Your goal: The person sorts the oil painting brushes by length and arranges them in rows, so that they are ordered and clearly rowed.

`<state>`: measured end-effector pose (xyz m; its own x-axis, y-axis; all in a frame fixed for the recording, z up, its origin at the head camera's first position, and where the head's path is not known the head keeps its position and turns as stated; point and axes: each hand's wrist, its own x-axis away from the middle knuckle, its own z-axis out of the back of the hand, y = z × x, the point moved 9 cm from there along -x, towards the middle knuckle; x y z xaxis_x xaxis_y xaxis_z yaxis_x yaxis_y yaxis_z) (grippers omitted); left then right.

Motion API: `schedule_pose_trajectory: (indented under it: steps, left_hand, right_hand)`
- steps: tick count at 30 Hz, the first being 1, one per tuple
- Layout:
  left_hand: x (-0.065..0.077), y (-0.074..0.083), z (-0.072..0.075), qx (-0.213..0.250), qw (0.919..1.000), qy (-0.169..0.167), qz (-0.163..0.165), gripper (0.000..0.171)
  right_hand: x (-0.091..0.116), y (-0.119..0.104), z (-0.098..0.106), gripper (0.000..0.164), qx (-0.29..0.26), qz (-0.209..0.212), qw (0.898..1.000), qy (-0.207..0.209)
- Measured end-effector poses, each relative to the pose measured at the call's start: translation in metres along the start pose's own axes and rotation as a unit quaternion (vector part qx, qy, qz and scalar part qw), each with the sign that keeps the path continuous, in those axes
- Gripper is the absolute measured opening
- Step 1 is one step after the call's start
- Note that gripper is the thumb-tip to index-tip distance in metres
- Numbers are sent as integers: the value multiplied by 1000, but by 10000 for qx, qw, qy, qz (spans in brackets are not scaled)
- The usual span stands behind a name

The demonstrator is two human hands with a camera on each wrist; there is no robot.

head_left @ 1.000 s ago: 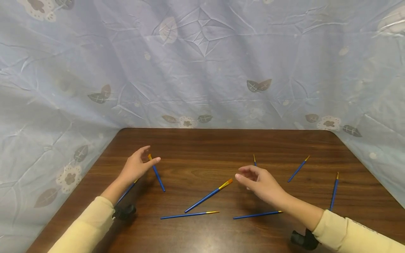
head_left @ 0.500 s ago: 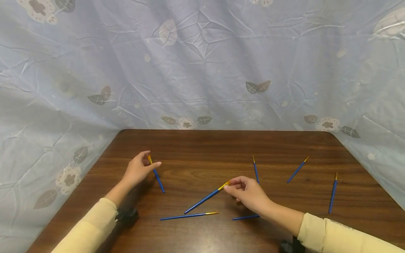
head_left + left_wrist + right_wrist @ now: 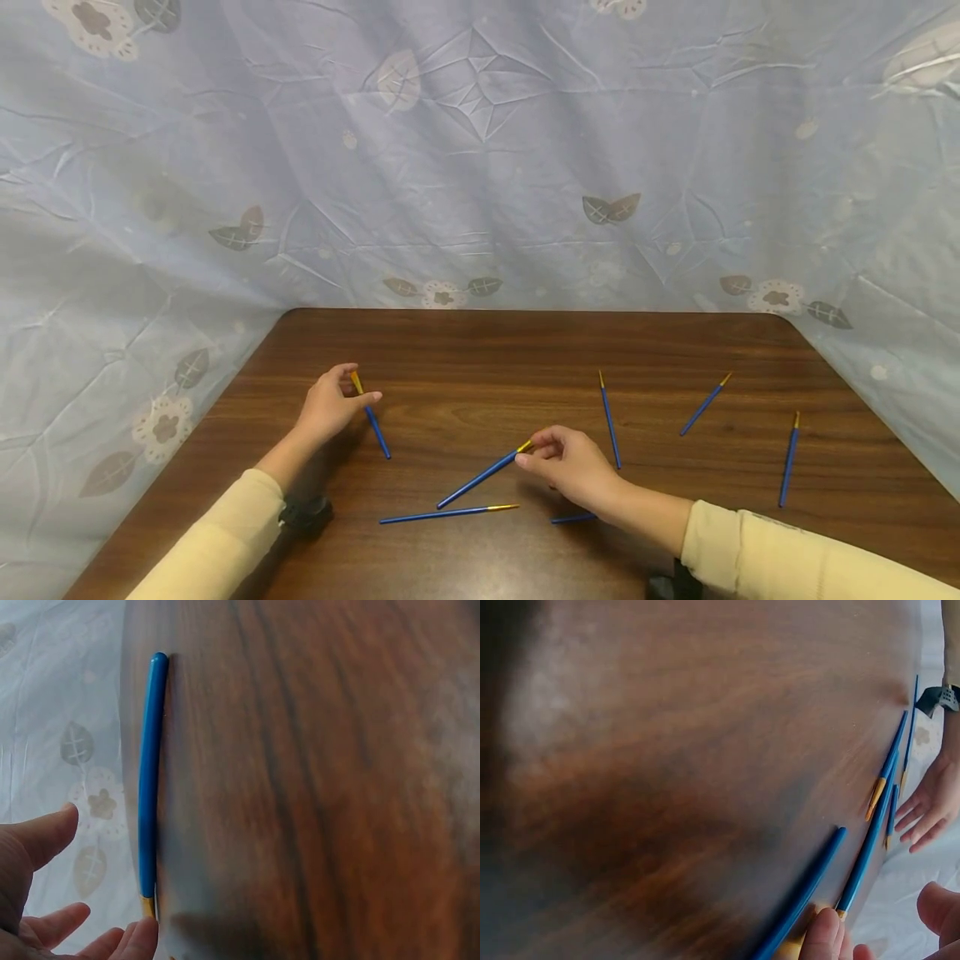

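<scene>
Seen from the head, my left hand [image 3: 326, 408] is around the upper part of a blue paintbrush [image 3: 377, 432] with a yellow bristle end. In the left wrist view its fingertips are right at the ferrule of that paintbrush [image 3: 150, 780], thumb held apart. My right hand [image 3: 576, 471] reaches the bristle end of a wider flat paintbrush [image 3: 477, 482] near the middle of the table. The right wrist view has fingertips at the ferrule of this flat paintbrush [image 3: 861, 866], while the thumb [image 3: 936, 906] stands away from it. Both brushes lie on the table.
A thin paintbrush [image 3: 438, 515] lies in front of the flat one. Another paintbrush [image 3: 572, 518] is partly hidden under my right wrist. Three more lie to the right: a paintbrush [image 3: 611, 423], a slanted paintbrush [image 3: 703, 407] and a paintbrush [image 3: 789, 462]. A patterned curtain [image 3: 480, 167] hangs behind the wooden table.
My right hand has moved left and nearer, onto the bristle end of the flat paintbrush. My left hand has come down slightly at its paintbrush. The paintbrushes have stayed put.
</scene>
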<state>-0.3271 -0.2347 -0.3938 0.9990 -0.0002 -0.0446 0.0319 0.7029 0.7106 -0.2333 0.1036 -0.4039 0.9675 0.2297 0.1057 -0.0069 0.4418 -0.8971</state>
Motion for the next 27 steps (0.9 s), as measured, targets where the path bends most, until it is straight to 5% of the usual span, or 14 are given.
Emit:
schedule_pose_trajectory:
  steps: [27]
  left_hand:
    - [-4, -12, -9, 83, 9992, -278, 262, 66]
  right_hand:
    - [-30, -3, -9, 35, 492, 131, 9987, -15]
